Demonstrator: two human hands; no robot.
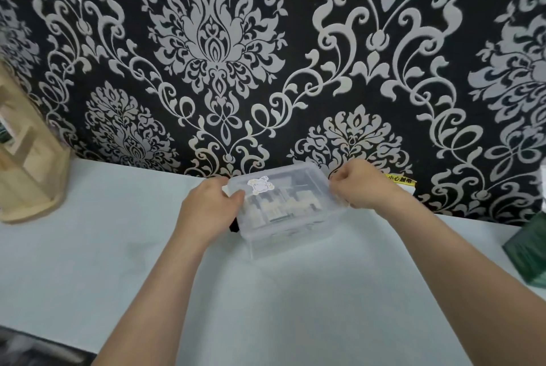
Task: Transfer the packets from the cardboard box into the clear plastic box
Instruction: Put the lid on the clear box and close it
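Two bare forearms are reaching forward over the pale tabletop (88, 247). Each hand is gripping the clear box (283, 206): the left hand (206, 212) is clamping its left edge, thumb on the lid (274, 182), and the right hand (363, 185) is pinching the lid's right rim. Pale packets (283, 203) are showing through the plastic inside. A dark green box (529, 256) is sitting at the right edge, a wooden rack (26, 164) at the far left. Patterned black wallpaper (266, 55) is rising behind.
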